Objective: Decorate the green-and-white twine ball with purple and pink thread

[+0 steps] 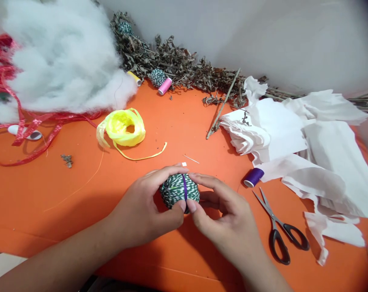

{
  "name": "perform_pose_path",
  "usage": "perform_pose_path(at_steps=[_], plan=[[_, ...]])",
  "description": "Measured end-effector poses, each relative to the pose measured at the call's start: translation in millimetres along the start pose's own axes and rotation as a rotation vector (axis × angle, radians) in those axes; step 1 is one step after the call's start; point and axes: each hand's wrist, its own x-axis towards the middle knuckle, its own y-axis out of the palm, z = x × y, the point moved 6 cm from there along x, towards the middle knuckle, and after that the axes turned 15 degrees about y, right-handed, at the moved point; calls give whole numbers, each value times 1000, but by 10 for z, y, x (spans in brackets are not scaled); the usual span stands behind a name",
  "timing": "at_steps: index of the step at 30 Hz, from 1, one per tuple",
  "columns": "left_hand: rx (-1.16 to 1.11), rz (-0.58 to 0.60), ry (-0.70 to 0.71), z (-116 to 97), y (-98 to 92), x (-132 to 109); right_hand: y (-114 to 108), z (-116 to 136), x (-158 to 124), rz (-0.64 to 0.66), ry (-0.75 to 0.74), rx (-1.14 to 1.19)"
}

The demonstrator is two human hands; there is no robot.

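Just above the orange table (65,190), the left hand (141,207) and right hand (226,219) hold a green and white string ball (174,190) closed tight between them. Purple thread (185,186) crosses it. Scissors (278,231) lie nearby, and yellow ribbon (121,127) lies farther off.

Work surface: an orange tabletop (71,207) meeting a plain pale grey wall (238,32) along its rear edge. A pale floor (4,265) shows beyond the lower left table edge. Illumination: even, diffuse, soft shadows
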Motion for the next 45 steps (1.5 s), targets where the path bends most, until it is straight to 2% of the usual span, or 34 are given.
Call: perform_pose_path(at_steps=[18, 32, 45], plan=[[-12, -2, 8, -20, -16, 21, -2, 26, -24, -31, -57, -74], [-48, 6, -24, -19, -14, 30, 15, 0, -15, -13, 8, -84], [-24, 33, -14, -32, -9, 33, -2, 6, -15, -33, -11, -116]])
